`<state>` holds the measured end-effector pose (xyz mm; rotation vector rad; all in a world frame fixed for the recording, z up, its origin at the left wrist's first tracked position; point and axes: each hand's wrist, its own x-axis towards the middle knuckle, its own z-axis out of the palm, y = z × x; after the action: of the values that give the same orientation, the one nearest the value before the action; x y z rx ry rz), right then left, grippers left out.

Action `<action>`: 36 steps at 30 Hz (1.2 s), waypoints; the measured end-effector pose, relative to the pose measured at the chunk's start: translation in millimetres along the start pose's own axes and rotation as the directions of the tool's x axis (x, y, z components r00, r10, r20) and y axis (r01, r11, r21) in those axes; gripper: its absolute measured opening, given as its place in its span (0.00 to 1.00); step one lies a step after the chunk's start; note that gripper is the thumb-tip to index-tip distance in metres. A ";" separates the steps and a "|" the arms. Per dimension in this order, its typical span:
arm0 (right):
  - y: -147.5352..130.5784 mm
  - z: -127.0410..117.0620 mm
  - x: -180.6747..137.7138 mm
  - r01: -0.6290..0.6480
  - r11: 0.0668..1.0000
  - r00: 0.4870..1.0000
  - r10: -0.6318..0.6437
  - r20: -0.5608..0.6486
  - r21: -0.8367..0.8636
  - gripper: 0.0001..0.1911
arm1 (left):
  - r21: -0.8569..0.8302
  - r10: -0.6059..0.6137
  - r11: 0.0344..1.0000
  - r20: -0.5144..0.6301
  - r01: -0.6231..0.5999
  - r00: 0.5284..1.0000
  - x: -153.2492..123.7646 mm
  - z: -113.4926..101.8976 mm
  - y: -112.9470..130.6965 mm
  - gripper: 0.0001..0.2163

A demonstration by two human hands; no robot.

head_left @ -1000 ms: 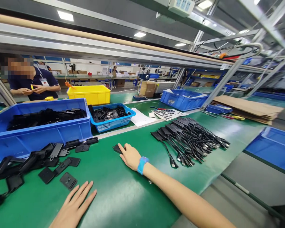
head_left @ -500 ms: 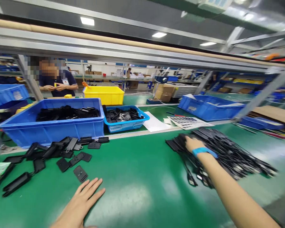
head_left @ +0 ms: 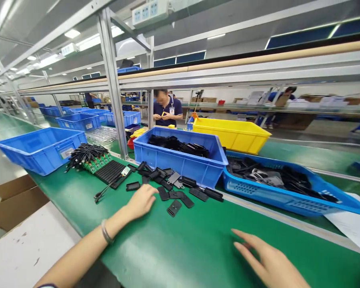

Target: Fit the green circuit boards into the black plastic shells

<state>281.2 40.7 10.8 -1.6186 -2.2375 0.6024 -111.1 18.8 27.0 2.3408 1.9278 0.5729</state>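
Note:
My left hand (head_left: 142,201) is over the green bench, beside a scatter of black plastic housings (head_left: 160,173) and small flat black covers (head_left: 174,208). Its fingers reach out loosely toward the covers, with nothing visible in them. At the lower right, my right hand (head_left: 267,256) hovers above the bench, thumb and fingers apart and nothing held. Left of my left hand lies a row of black housings (head_left: 109,173). A small circuit board (head_left: 125,171) with a black cable (head_left: 108,188) rests on that row. Behind it are green circuit boards (head_left: 97,163) with bundled black cables (head_left: 88,153).
A blue bin (head_left: 180,165) of black parts and a light-blue basket (head_left: 258,192) line the bench's back, with a yellow bin (head_left: 231,134) behind. Another blue bin (head_left: 43,150) stands left, near a metal post (head_left: 112,88). A co-worker (head_left: 168,110) is across the bench.
The view has swung left, and the cable pile on the right is out of sight. My right hand has come away from that pile; my left hand has moved toward the black parts.

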 end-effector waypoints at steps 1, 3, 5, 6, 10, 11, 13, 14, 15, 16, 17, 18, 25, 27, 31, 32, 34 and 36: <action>-19.1 7.8 0.0 0.031 0.999 0.999 -0.031 0.021 0.013 0.24 | 0.044 -0.083 0.995 -0.046 0.085 0.996 0.8 -10.7 -20.9 0.14; -48.3 21.9 -0.4 0.092 0.995 0.993 -0.094 0.067 0.028 0.23 | 0.114 -0.242 0.959 -0.136 0.258 0.961 -1.5 -30.4 -61.3 0.15; -68.8 33.7 -0.6 0.146 0.989 0.983 -0.149 0.108 0.038 0.23 | 0.152 -0.353 0.912 -0.186 0.382 0.917 -7.5 -45.4 -93.5 0.14; -77.3 38.6 -0.7 0.170 0.984 0.977 -0.175 0.124 0.046 0.23 | 0.163 -0.384 0.895 -0.195 0.415 0.903 -10.8 -50.6 -104.7 0.13; -103.7 51.5 -1.5 0.229 0.961 0.956 -0.252 0.153 0.153 0.21 | 0.168 -0.389 0.888 -0.221 0.427 0.895 -17.4 -59.6 -110.6 0.12; -107.9 54.4 -1.6 0.225 0.951 0.953 -0.260 0.157 0.211 0.20 | 0.167 -0.370 0.896 -0.232 0.412 0.899 -16.7 -59.6 -102.4 0.13; -112.4 61.8 -1.5 0.176 0.904 0.951 -0.258 0.170 0.388 0.20 | 0.119 -0.306 0.932 -0.251 0.343 0.918 -13.1 -56.6 -76.6 0.13; -112.6 66.3 -1.1 0.128 0.853 0.952 -0.249 0.179 0.507 0.21 | 0.070 -0.264 0.955 -0.243 0.289 0.933 -10.4 -53.4 -60.2 0.13; -111.8 71.2 -0.6 0.066 0.772 0.954 -0.233 0.186 0.632 0.25 | -0.028 -0.208 0.978 -0.228 0.207 0.951 -7.1 -48.9 -43.0 0.12; -110.2 75.9 0.2 -0.001 0.660 0.959 -0.212 0.187 0.751 0.31 | -0.143 -0.149 0.982 -0.191 0.123 0.970 -3.0 -43.2 -26.1 0.11; -108.3 80.0 1.1 -0.062 0.520 0.967 -0.182 0.181 0.852 0.37 | -0.234 -0.075 0.971 -0.124 0.044 0.989 2.0 -36.7 -10.8 0.11; -106.3 83.0 2.1 -0.110 0.366 0.974 -0.144 0.173 0.924 0.42 | -0.271 -0.005 0.962 -0.069 -0.014 0.998 8.3 -29.6 1.7 0.11; -99.1 69.1 5.0 -0.178 -0.097 0.972 0.138 0.191 0.979 0.34 | 0.161 -0.181 0.968 -0.093 0.194 0.979 69.6 0.5 -4.9 0.19; -98.5 60.9 3.3 -0.167 -0.036 0.971 0.168 0.171 0.985 0.30 | 0.198 -0.209 0.954 -0.092 0.224 0.973 78.2 1.3 -12.7 0.16; -97.7 48.1 -0.2 -0.112 0.295 0.981 0.185 0.058 0.949 0.29 | 0.223 -0.154 0.959 -0.111 0.176 0.982 71.6 1.5 1.2 0.15; -97.5 45.7 -0.9 -0.096 0.383 0.984 0.176 0.029 0.919 0.30 | 0.219 -0.132 0.963 -0.112 0.154 0.985 67.2 1.9 8.3 0.15; -97.4 41.9 -2.4 -0.064 0.508 0.989 0.147 -0.013 0.859 0.32 | 0.201 -0.101 0.972 -0.095 0.119 0.990 59.2 3.5 21.1 0.15; -97.5 39.1 -4.0 -0.032 0.565 0.990 0.132 -0.051 0.825 0.33 | 0.173 -0.087 0.980 -0.055 0.095 0.995 55.0 5.9 28.5 0.15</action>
<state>183.8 4.5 26.5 -1.1814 -1.3900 1.3098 -74.2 66.4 42.9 2.3425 2.1773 0.4731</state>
